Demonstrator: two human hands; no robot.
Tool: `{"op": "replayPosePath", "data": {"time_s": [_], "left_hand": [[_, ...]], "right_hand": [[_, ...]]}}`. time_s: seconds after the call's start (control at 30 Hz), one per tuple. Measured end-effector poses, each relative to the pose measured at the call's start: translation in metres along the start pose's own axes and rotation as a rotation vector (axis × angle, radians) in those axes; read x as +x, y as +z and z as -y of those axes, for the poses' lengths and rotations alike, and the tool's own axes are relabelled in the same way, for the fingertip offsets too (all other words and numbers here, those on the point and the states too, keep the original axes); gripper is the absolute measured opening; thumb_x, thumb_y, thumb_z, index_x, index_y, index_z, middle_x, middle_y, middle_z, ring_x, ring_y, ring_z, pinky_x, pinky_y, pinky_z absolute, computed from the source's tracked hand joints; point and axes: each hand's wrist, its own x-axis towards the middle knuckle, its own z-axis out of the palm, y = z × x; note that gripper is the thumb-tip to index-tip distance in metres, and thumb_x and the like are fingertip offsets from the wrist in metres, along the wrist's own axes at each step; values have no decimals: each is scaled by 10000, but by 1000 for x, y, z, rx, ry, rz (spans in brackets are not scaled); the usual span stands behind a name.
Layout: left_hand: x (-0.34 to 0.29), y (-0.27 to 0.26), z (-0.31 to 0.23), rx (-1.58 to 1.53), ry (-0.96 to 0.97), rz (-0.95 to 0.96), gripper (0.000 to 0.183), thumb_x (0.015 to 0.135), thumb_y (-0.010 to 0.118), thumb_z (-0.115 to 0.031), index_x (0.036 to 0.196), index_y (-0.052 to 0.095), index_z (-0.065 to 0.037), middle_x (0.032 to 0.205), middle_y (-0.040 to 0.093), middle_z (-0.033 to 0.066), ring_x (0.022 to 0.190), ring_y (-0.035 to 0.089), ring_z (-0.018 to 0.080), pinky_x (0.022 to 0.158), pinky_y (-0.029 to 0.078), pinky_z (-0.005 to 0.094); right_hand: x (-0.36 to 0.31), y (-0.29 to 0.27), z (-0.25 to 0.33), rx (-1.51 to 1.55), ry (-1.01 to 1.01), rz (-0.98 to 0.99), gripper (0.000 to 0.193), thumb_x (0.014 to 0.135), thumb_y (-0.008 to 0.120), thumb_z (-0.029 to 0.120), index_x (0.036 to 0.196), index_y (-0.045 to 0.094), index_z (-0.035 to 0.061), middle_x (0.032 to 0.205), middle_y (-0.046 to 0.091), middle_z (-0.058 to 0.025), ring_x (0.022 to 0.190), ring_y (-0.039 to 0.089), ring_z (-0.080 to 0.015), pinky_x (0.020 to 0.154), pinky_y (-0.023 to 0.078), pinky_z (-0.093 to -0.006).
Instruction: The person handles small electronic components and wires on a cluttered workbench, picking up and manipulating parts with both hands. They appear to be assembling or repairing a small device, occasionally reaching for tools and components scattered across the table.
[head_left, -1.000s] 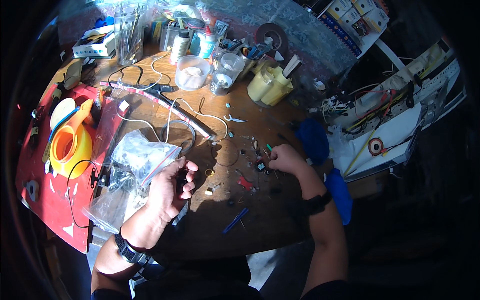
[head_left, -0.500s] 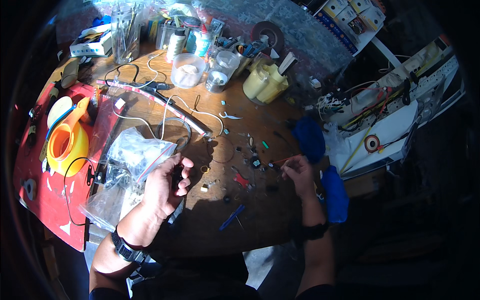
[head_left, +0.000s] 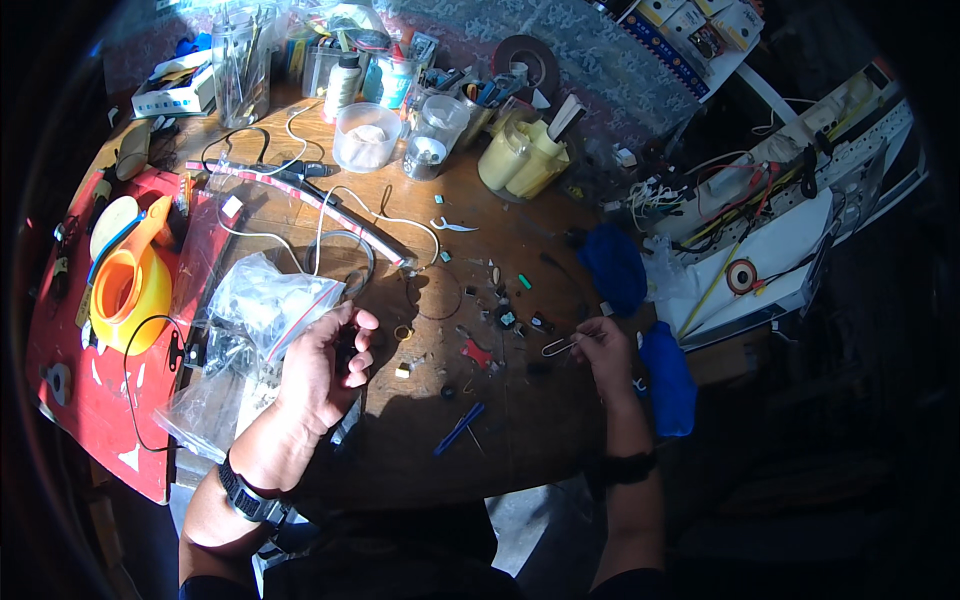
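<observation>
My left hand (head_left: 322,368) is closed at the left of the table, palm turned inward and fingers curled around something dark that I cannot make out. It lies against a clear zip bag (head_left: 268,300). My right hand (head_left: 606,352) pinches a thin, pale bent wire (head_left: 556,346) with a rounded loop at its free end, above the table's right side. Left of that loop lie small dark electronic parts (head_left: 507,317), a red star-shaped piece (head_left: 475,352) and a green piece (head_left: 525,282). A blue tool (head_left: 460,430) rests near the front edge.
Tubs (head_left: 366,138), a bottle (head_left: 342,88) and a jar of tools (head_left: 242,75) stand at the back. A yellow-orange container (head_left: 130,295) sits on a red mat (head_left: 110,400) at left. Blue cloth-like bundles (head_left: 612,268) and a white panel (head_left: 765,270) lie right.
The thin thing in my right hand showed as an orange line pointing left; now it shows as a pale loop, slightly lower. My left hand stays curled. The whole view has shifted slightly.
</observation>
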Motion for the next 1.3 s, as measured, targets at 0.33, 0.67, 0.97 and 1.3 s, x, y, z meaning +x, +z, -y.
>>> {"op": "replayPosePath", "data": {"time_s": [0.33,0.67,0.97,1.3], "left_hand": [[-1,-1,0,12,-12,17,261,920,470,-279,873,534,-31,717,455,21,536,384,95,413,261,190],[-2,1,0,28,-11,26,270,923,470,-283,868,541,-28,717,462,19,537,393,92,413,267,186],[-3,2,0,41,-8,16,275,929,465,-276,855,552,-26,701,479,15,533,404,89,413,272,184],[-3,2,1,53,-15,23,265,924,464,-280,870,539,-32,726,462,19,543,391,90,413,264,183]], "right_hand": [[-12,33,16,-127,-70,59,78,819,580,0,892,554,7,737,574,-38,647,565,-82,574,447,-233],[-14,28,28,-449,-304,82,124,812,576,7,934,556,14,792,584,-73,698,578,-139,617,461,-271],[-10,40,16,-260,-256,60,316,806,580,-17,1113,508,3,809,561,-47,707,552,-108,649,461,-250],[1,32,0,19,57,162,179,852,528,5,1031,529,-4,785,561,-49,610,518,-78,534,420,-213]]}}
